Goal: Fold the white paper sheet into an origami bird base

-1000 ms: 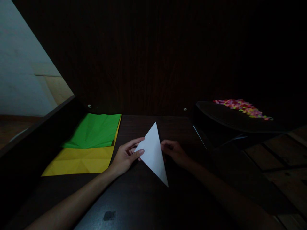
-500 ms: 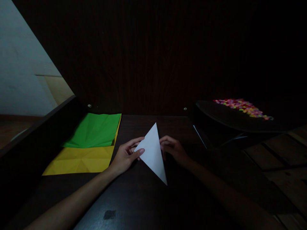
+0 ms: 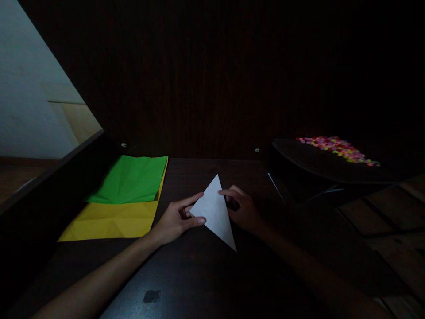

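Note:
A white sheet of paper, folded into a triangle, is held over the dark desk between my two hands. Its long edge faces right, with one point at the top and another at the lower right. My left hand grips the left corner, thumb on top and fingers partly hidden behind. At the right edge, my right hand lays its index finger on the paper's upper face. The other right fingers are curled beside or under the edge, in shadow; their exact hold is hard to make out.
Green paper lies over creased yellow paper at the left, near a raised side board. A dark upright panel stands behind the desk. Small pink, red and yellow pieces rest on a dark surface at the right.
The white triangle has shifted slightly right and turned a little. My right index finger has come onto its upper face, and my left hand has moved slightly right with the paper.

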Demonstrator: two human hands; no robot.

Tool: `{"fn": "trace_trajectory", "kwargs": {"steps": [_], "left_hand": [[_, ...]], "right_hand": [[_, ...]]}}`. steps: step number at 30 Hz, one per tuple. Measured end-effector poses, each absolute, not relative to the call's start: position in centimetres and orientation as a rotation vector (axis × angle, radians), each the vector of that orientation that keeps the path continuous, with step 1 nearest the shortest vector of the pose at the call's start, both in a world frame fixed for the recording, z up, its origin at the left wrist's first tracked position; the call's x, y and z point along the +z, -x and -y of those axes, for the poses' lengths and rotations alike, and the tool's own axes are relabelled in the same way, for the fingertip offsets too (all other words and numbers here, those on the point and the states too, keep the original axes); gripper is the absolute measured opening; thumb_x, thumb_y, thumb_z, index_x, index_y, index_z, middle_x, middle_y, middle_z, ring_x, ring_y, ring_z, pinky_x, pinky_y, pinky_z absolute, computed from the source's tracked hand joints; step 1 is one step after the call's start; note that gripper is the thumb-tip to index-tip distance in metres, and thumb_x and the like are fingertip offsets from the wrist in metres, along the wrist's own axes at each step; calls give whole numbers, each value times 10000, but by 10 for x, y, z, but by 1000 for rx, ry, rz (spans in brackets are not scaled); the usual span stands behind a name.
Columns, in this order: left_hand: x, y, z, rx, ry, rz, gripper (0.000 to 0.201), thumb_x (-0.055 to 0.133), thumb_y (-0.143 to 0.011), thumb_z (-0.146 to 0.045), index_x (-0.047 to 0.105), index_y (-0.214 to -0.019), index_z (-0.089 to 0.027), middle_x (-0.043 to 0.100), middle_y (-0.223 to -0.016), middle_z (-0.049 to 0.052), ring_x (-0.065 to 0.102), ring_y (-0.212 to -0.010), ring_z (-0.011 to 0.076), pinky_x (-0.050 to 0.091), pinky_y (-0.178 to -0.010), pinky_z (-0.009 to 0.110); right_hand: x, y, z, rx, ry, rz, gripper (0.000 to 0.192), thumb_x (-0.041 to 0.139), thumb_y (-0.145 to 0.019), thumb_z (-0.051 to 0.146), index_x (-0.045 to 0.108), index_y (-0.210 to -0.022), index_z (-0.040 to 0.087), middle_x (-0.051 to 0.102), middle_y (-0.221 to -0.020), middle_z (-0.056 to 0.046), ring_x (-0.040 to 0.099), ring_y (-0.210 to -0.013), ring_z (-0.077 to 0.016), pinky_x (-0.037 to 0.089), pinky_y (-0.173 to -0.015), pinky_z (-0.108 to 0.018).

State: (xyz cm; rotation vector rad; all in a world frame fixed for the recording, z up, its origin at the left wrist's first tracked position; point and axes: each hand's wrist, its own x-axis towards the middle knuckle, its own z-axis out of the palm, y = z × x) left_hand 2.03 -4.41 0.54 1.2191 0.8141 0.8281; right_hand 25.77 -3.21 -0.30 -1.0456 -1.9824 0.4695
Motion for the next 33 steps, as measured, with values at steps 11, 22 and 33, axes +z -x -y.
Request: {"fn": "trace_trajectory", "kwargs": {"steps": [11, 22, 33], "left_hand": [[1, -20, 44, 824, -1208, -747, 771, 835, -648, -161, 534, -1358, -188, 724, -1064, 82, 686, -933, 229, 541, -860, 412], [4, -20, 45, 809, -1173, -752, 689, 822, -663, -146, 585, -1309, -189, 730, -1019, 57, 686, -868, 197, 555, -810, 359], [2, -21, 45, 783, -1172, -752, 693, 830, -659, -175, 587, -1308, -181, 739, -1061, 88, 699, -877, 208, 545, -856, 395]], "right_hand": [[-5, -259, 31, 136, 781, 2060, 256, 580, -881, 145, 730, -1047, 269, 542, -705, -13, 501, -657, -158, 405, -585, -296], [-2, -258, 37, 53, 749, 2016, 278, 595, -880, 151, 721, -1093, 277, 541, -688, -15, 496, -636, -161, 411, -576, -305], [-3, -252, 43, 206, 859, 1816, 65, 649, -797, 181, 617, -829, 228, 559, -630, -5, 509, -567, -165, 408, -541, -306]]}}
